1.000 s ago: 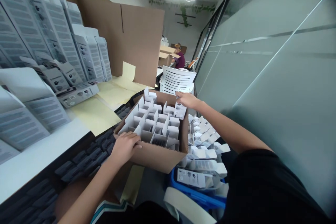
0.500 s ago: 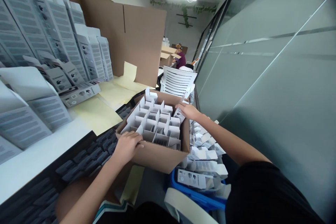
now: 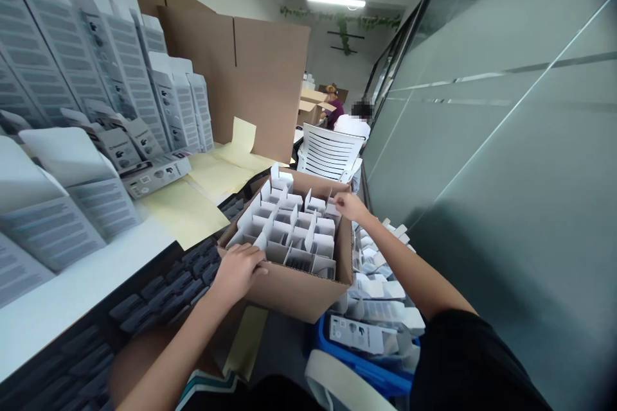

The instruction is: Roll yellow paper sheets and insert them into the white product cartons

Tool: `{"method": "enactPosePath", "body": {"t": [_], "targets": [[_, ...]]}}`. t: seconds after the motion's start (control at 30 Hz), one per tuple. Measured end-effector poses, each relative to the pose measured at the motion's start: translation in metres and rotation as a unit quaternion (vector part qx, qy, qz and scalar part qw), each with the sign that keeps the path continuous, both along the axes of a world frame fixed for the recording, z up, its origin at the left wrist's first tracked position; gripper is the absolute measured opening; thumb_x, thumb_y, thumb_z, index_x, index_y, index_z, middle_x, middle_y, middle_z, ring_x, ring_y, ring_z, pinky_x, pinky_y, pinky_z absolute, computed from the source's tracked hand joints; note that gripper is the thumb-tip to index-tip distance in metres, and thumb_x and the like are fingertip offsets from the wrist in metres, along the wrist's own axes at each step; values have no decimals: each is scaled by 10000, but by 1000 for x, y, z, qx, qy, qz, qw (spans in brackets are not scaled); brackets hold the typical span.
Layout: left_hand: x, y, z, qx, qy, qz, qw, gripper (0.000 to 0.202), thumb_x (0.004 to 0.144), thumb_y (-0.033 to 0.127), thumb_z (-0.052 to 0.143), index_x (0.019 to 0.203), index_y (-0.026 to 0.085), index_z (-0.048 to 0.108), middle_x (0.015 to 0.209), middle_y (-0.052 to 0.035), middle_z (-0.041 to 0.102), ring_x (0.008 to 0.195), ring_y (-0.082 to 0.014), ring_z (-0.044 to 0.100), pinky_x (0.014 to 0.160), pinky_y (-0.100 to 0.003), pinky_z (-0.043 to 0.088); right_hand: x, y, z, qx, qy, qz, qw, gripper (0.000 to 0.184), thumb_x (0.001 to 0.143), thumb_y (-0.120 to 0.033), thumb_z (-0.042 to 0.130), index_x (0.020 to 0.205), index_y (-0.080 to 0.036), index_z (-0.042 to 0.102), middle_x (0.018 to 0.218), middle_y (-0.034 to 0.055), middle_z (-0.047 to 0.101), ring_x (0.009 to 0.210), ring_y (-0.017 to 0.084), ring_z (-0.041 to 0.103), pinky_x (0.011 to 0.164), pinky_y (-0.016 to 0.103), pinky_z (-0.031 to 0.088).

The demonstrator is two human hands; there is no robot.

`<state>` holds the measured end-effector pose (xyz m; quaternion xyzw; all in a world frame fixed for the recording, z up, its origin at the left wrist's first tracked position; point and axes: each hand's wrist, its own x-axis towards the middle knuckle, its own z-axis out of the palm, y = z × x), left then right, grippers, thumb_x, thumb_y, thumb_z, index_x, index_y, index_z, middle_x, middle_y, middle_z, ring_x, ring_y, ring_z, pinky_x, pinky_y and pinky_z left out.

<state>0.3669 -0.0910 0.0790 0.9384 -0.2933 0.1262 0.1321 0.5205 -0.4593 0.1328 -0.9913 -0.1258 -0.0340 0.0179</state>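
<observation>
A brown cardboard carton (image 3: 294, 292) stands tilted in front of me, filled with rows of small white boxes (image 3: 277, 231) whose top flaps stick up. My left hand (image 3: 240, 270) is closed over the carton's near left rim, thumb on the outside. At the far right corner, my right hand (image 3: 350, 205) has its fingers pinched at the top flap of a small white box (image 3: 332, 209) that sits inside the carton. The fingertips partly cover that flap.
Tall white printed boxes (image 3: 178, 103) stand on the table at left beside yellow sheets (image 3: 187, 212). Dark packed items (image 3: 159, 292) lie below the table edge. A blue crate (image 3: 357, 366) of white boxes is at right, near the frosted glass wall (image 3: 506, 173). People sit beyond a white chair (image 3: 328, 151).
My right hand has lowered the small white box from a tilted position into the carton's far right corner, its fingers now at the top. My left hand stays on the rim.
</observation>
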Motion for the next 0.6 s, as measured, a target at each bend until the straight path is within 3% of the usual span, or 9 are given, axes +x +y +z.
{"method": "enactPosePath", "body": {"t": [0.13,0.3,0.6], "targets": [[0,0,-1,-2,1,4,1000,100,864,200,705,786,204,641,815,-40,701,861,-273,634,740,-375,368,24,4,9,-67,48,-39,996,319,972,-366,633,1220,-166,630,1250,92,648,1097,238,651,939,457,560],[-1,1,0,-3,3,7,1000,101,854,201,722,793,199,642,828,-40,709,865,-267,640,747,-375,378,47,25,-3,-128,138,-55,981,343,963,-355,650,1242,-158,617,1251,98,644,1074,236,660,911,450,575],[-3,-2,1,-8,4,13,1000,113,847,209,732,777,207,644,825,-34,707,866,-261,636,748,-376,389,31,28,-22,-76,207,86,972,267,970,-348,642,1158,-158,652,1156,64,677,984,207,680,848,396,595]]}}
